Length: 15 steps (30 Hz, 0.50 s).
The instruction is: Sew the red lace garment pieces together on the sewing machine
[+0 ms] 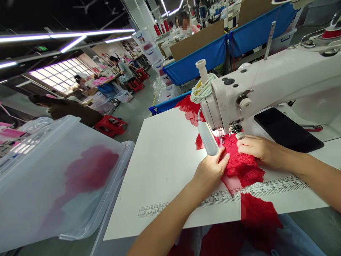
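Observation:
Red lace fabric (241,161) lies bunched under the presser foot of a white sewing machine (255,81). My left hand (213,165) grips its near left side, with the thumb on top and some fingers hidden by a small white lamp (207,138). On the other side, my right hand (252,147) has its fingers curled onto the fabric close to the needle. The lamp lights the stitching spot. Another red lace piece (258,211) hangs over the table's front edge, and more red fabric (190,110) lies behind the machine head.
A black phone (289,129) rests right of the machine on the white table (157,160), which has a printed ruler (277,186) along its front. Translucent bins (53,185) stand at the left. Blue cloth troughs (197,58) and co-workers (124,71) are farther back.

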Motion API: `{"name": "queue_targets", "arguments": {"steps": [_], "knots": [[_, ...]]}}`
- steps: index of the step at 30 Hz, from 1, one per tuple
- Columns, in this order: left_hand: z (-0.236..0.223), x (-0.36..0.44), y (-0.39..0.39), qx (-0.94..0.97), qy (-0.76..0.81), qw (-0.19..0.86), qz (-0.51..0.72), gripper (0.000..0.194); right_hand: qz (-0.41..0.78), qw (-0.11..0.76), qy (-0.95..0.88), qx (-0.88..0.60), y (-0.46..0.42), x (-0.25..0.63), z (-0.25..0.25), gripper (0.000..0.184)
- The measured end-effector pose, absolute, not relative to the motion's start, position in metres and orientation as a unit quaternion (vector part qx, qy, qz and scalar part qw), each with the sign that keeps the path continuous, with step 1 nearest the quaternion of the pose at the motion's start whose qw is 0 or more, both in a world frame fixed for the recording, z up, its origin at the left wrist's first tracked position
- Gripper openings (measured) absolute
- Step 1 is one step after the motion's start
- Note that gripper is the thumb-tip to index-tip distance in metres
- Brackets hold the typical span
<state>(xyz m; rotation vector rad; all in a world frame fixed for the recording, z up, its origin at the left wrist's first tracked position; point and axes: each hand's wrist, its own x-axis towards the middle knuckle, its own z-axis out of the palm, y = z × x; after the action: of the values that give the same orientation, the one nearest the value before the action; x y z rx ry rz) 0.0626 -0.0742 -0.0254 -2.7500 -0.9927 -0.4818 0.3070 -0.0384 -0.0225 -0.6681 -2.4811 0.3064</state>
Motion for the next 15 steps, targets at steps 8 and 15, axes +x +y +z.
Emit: {"name": "queue_targets", "arguments": {"steps": [8,15], "knots": [[-0.0163,0.0598,-0.0755,-0.932,-0.327,0.104,-0.115,0.034,-0.013,0.238,-0.940,-0.245,-0.0386,0.3035,-0.0291,0.022],[-0.0199,0.0630,-0.0767,-0.927,-0.315,0.156,-0.133,0.032,-0.044,0.239,-0.935,-0.256,-0.0390,0.3030,-0.0269,0.026]]}}
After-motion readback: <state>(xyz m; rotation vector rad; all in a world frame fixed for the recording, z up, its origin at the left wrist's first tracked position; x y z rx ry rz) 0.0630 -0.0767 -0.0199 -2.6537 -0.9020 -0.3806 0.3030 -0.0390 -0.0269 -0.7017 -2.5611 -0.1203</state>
